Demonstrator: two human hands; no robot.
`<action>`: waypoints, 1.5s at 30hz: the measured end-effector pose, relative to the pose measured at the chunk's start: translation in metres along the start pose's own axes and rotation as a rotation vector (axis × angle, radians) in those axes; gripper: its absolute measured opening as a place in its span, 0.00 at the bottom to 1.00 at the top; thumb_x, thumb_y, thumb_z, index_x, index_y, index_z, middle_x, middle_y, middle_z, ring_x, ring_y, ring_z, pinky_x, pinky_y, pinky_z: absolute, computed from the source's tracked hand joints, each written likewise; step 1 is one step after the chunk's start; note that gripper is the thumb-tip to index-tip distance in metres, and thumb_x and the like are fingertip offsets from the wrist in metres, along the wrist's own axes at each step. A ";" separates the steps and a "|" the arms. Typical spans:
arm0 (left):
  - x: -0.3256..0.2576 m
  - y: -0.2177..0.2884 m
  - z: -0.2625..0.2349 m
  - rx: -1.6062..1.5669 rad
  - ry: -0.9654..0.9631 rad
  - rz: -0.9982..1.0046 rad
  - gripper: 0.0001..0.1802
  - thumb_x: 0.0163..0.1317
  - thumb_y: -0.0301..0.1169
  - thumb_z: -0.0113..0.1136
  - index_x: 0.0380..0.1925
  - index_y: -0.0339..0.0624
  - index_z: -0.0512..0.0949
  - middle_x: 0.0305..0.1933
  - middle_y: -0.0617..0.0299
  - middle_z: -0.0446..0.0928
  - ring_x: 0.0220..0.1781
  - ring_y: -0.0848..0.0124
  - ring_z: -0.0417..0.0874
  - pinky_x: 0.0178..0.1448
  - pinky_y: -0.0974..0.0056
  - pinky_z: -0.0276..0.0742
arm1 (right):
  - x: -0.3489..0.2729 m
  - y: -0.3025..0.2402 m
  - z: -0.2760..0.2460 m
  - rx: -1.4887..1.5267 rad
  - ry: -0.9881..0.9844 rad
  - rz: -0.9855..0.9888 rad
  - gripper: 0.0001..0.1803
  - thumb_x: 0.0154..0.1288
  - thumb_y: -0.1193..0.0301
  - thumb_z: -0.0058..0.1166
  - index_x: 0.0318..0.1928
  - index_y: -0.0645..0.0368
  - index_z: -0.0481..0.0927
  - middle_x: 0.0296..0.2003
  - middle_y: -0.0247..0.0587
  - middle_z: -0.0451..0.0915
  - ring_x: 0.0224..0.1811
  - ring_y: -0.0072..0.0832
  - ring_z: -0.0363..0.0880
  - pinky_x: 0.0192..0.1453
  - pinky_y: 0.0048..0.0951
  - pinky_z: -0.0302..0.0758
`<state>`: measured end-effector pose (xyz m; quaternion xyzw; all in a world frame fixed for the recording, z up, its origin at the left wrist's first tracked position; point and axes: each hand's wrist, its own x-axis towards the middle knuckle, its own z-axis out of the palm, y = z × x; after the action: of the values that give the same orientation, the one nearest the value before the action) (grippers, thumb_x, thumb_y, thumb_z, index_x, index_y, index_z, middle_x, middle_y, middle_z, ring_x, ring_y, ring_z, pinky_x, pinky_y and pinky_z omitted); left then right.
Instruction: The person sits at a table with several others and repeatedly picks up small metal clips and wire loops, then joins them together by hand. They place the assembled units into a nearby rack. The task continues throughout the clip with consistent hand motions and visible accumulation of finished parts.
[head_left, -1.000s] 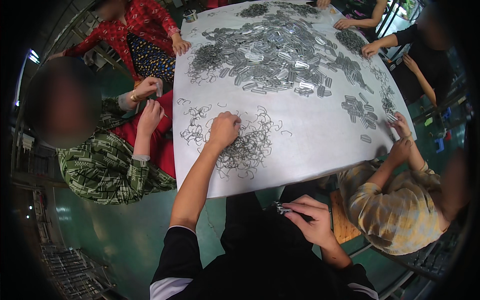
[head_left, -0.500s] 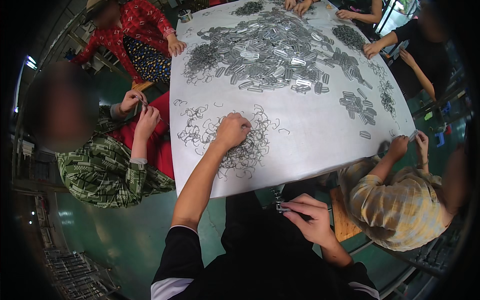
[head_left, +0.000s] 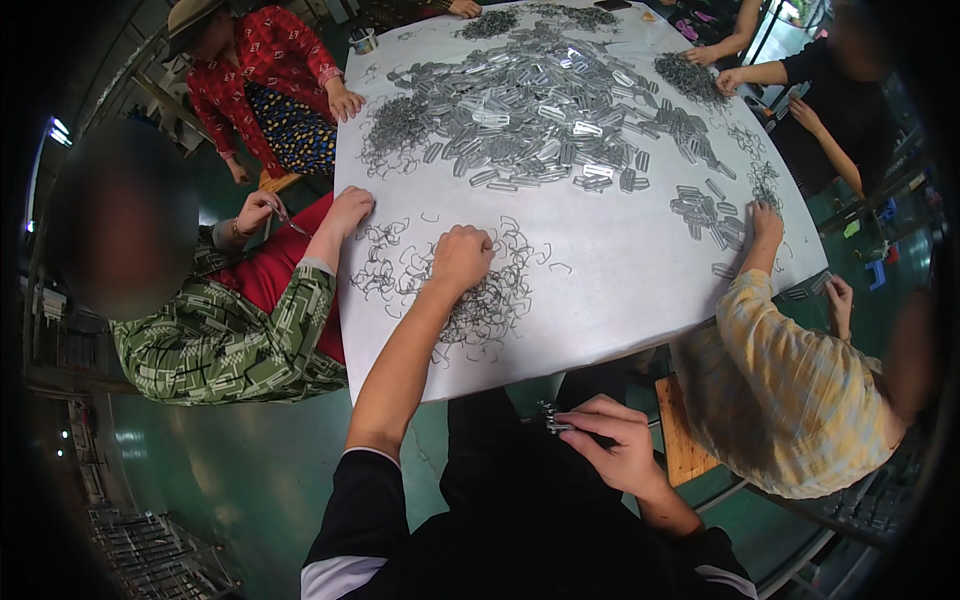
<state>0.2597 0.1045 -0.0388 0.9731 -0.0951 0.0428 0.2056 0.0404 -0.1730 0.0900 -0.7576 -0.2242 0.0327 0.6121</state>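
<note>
My left hand (head_left: 462, 258) rests on a loose pile of thin bent wire hooks (head_left: 490, 310) near the table's front-left part. Its fingers curl down and close, and whatever lies between the tips is hidden. Over my lap, past the table's front edge, my right hand (head_left: 618, 442) pinches a small shiny metal piece (head_left: 552, 418) between thumb and fingers. That piece has a slotted frame and thin wire parts, too small to make out fully.
A white table (head_left: 600, 270) carries a big heap of flat slotted metal plates (head_left: 540, 110), a smaller plate pile (head_left: 705, 212) and more wire heaps (head_left: 395, 130). Several co-workers sit around it, one in green print (head_left: 230, 345) at left, one in yellow plaid (head_left: 790, 390) at right.
My left hand stays at the wire pile, shifting slightly. My right hand moves a little left with its metal piece. The neighbours on both sides have each stretched a hand to the table.
</note>
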 end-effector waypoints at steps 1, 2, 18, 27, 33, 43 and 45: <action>0.000 -0.002 0.000 -0.016 0.027 -0.021 0.06 0.55 0.31 0.67 0.30 0.41 0.85 0.35 0.55 0.83 0.45 0.54 0.81 0.53 0.53 0.76 | 0.000 0.000 0.000 -0.001 0.003 -0.006 0.14 0.59 0.80 0.67 0.47 0.63 0.87 0.35 0.43 0.84 0.35 0.30 0.80 0.39 0.27 0.76; 0.000 -0.003 0.002 -0.023 0.039 -0.005 0.06 0.55 0.31 0.67 0.30 0.41 0.85 0.35 0.55 0.83 0.45 0.54 0.81 0.53 0.53 0.77 | 0.000 0.000 0.000 -0.003 0.001 -0.006 0.14 0.59 0.80 0.67 0.47 0.63 0.87 0.35 0.43 0.84 0.35 0.30 0.80 0.39 0.27 0.76; 0.029 0.016 0.017 -0.029 -0.221 -0.215 0.10 0.55 0.36 0.64 0.29 0.40 0.85 0.33 0.48 0.85 0.39 0.51 0.86 0.48 0.52 0.80 | -0.001 -0.008 -0.005 -0.006 0.025 -0.007 0.14 0.58 0.81 0.67 0.47 0.64 0.87 0.37 0.43 0.85 0.35 0.31 0.80 0.39 0.27 0.77; 0.018 0.021 -0.013 -0.111 -0.182 -0.187 0.11 0.57 0.31 0.60 0.34 0.34 0.84 0.37 0.40 0.84 0.44 0.45 0.85 0.53 0.50 0.80 | -0.005 -0.013 -0.008 0.010 0.039 0.006 0.14 0.59 0.81 0.67 0.46 0.64 0.87 0.36 0.44 0.85 0.35 0.31 0.81 0.39 0.27 0.77; -0.001 0.006 -0.017 -0.177 -0.077 -0.169 0.07 0.56 0.27 0.61 0.30 0.35 0.82 0.35 0.44 0.84 0.40 0.47 0.85 0.49 0.50 0.80 | -0.003 -0.018 -0.006 0.025 0.019 -0.011 0.14 0.60 0.80 0.66 0.47 0.63 0.87 0.36 0.42 0.84 0.35 0.31 0.81 0.39 0.28 0.77; 0.013 0.043 0.006 -0.198 -0.098 -0.160 0.10 0.53 0.35 0.69 0.30 0.40 0.86 0.32 0.55 0.84 0.36 0.58 0.84 0.45 0.56 0.80 | -0.006 -0.027 -0.004 0.043 0.035 0.003 0.14 0.61 0.80 0.66 0.48 0.62 0.87 0.36 0.42 0.84 0.36 0.30 0.81 0.40 0.27 0.77; 0.018 0.045 0.010 -0.176 -0.138 -0.245 0.10 0.54 0.36 0.68 0.29 0.41 0.86 0.36 0.53 0.85 0.40 0.55 0.85 0.48 0.54 0.81 | -0.006 -0.031 -0.004 0.042 0.032 0.005 0.14 0.61 0.80 0.66 0.48 0.62 0.87 0.36 0.42 0.84 0.36 0.30 0.81 0.40 0.27 0.77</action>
<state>0.2692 0.0573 -0.0278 0.9563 0.0071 -0.0579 0.2865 0.0270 -0.1737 0.1193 -0.7454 -0.2119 0.0270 0.6314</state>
